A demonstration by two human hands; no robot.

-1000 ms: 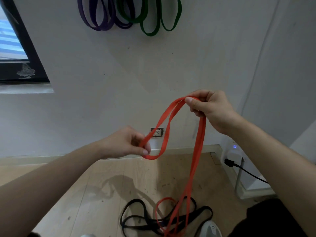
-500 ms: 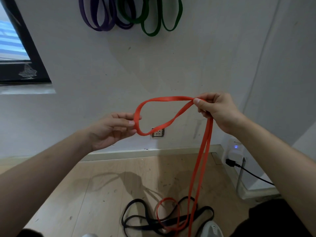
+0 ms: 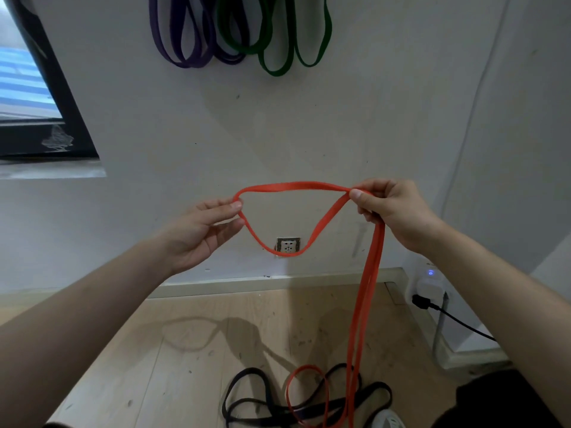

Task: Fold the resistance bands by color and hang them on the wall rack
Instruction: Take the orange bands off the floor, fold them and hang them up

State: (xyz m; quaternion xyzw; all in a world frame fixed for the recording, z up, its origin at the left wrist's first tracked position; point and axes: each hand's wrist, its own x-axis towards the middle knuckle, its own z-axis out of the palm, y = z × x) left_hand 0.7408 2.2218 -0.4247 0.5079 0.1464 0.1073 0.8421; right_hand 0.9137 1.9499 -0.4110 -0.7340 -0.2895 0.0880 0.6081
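Note:
I hold an orange resistance band (image 3: 290, 186) in front of the wall. My right hand (image 3: 392, 211) pinches the gathered strands at the right. My left hand (image 3: 200, 227) pinches the left end of a loop between thumb and fingers. The loop sags down over the wall socket. Two long strands of the orange band hang from my right hand to the floor. Black bands (image 3: 247, 403) lie tangled on the floor below, with another orange loop (image 3: 306, 370) on top of them. Purple bands (image 3: 185, 41) and green bands (image 3: 278, 44) hang high on the wall.
A dark-framed window (image 3: 46, 118) is at the upper left. A wall socket (image 3: 288, 246) sits just above the skirting board. At the right a white device (image 3: 429, 282) with a blue light has a black cable plugged in. The floor is light wood.
My left hand has risen and moved away from the right, spreading the orange loop wider. The right hand has shifted slightly and kept its pinch.

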